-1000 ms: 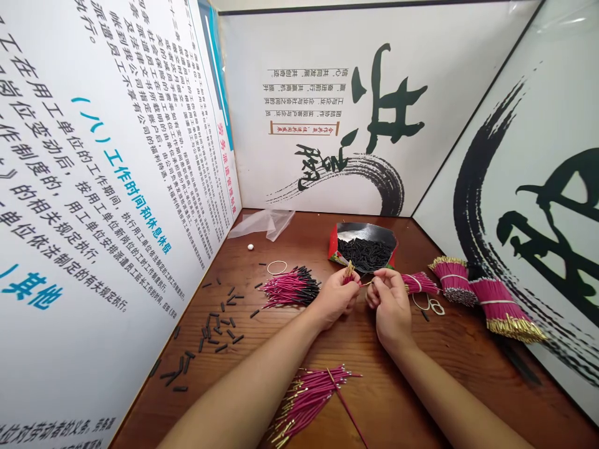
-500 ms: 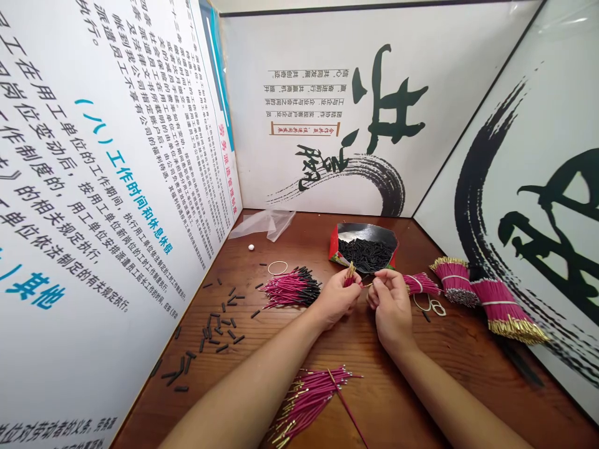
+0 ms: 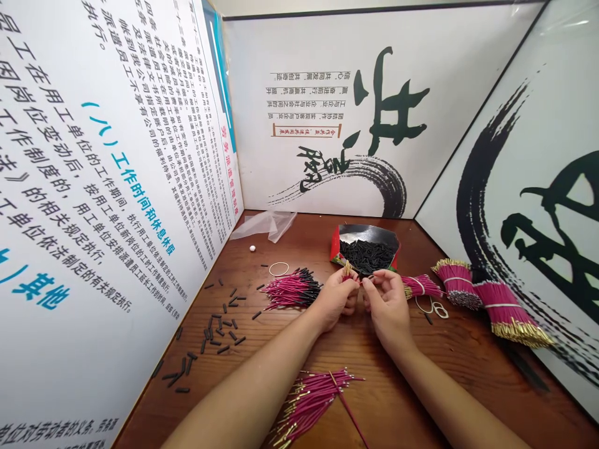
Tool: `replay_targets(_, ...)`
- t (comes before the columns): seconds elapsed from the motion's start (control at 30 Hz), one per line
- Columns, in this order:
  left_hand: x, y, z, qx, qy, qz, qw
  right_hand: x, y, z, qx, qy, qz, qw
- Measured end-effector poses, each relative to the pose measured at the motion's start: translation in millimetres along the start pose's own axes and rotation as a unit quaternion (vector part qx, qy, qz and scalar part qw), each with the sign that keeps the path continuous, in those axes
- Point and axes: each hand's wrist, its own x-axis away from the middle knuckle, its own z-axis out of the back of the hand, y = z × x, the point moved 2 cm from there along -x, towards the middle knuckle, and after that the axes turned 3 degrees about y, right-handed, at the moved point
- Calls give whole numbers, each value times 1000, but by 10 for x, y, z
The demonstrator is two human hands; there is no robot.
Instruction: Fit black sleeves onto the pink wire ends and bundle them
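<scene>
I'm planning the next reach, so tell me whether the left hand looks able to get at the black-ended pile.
Probably yes: the black-ended pile lies beside the left hand with nothing seen between, but its fingers are occupied with gold-tipped pieces.

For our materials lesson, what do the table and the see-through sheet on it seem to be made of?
Table: wood or wood veneer, glossy as if varnished; grain lines show.
Sheet: probably thin plastic film, smooth; it looks translucent and creased.

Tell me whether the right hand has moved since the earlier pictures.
Yes, slightly: judged against the box, the right hand has shifted left, its fingertips now closer to the left hand.
</scene>
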Motion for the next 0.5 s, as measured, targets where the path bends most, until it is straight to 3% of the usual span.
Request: replay_targets(0.5, -26, -20, 7, -17, 4, -19, 1000, 20, 12, 1, 2, -42, -3, 999)
